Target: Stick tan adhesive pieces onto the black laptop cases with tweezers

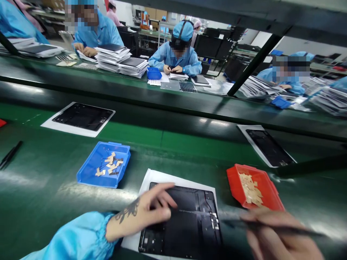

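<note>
Workbench (40,202): dark green and glossy, with a brighter green strip (168,141) running along its far side.
Opposite bench (130,88): people in blue work clothes (191,61) sit behind it, among stacks of paper (110,61) and dark panels.
Black panel (187,231): flat on a white sheet (148,180) in front of the wearer, partly covered by the left hand, with a small pale part near its right edge.
Left hand (148,213): over the panel's left side, thumb and fingers apart, nothing seen between them; whether they touch the panel, I cannot tell.
Right hand (282,234): blurred, right of the panel, fingers clamped on a slim dark tool (287,228) aimed left; blur hides its tip.
Blue tray (88,173): behind the left hand, holding small beige and dark pieces (111,164).
Red tray (271,191): just beyond the right hand, holding beige pieces (251,189).
Strip: two more black panels on white sheets, one left (78,116), one right (268,146).
</note>
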### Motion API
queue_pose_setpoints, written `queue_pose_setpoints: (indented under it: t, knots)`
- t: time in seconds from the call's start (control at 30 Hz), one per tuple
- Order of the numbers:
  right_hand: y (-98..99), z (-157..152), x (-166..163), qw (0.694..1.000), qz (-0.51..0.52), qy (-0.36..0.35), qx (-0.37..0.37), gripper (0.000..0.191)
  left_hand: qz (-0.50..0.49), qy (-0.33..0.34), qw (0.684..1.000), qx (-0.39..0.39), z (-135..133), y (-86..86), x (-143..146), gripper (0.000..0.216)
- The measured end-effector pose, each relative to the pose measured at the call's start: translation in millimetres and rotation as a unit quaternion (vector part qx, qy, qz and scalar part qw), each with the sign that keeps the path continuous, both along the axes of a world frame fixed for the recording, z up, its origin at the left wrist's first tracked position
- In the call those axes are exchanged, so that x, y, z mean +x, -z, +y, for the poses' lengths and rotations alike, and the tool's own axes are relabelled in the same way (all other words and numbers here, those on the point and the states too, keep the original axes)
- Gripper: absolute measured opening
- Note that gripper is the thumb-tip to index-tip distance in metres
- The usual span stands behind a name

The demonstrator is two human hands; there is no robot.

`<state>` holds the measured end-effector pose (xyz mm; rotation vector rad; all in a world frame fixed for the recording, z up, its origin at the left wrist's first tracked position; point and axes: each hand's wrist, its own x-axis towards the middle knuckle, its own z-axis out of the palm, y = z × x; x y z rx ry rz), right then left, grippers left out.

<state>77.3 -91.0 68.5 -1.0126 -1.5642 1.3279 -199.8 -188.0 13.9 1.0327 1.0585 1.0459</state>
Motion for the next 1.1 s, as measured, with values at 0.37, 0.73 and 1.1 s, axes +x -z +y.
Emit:
queue_pose_setpoints:
  t: [0.37, 0.73, 1.1]
  knots:
    - [85.6, 33, -129, 0.975, 0.002, -0.054, -0.216, 0.036, 0.514, -0.100, 0.838, 0.154, 14, 56.2, -9, 0.017]
    - [95.4, 31, -125, 0.974, 0.011, -0.034, -0.224, 0.035, 0.433, -0.090, 0.881, 0.167, 12, 56.4, -15, 0.011]
    - [98.1, 24, -126, 0.975, -0.009, -0.038, -0.218, 0.034, 0.457, -0.103, 0.846, 0.254, 8, 53.9, -24, 0.021]
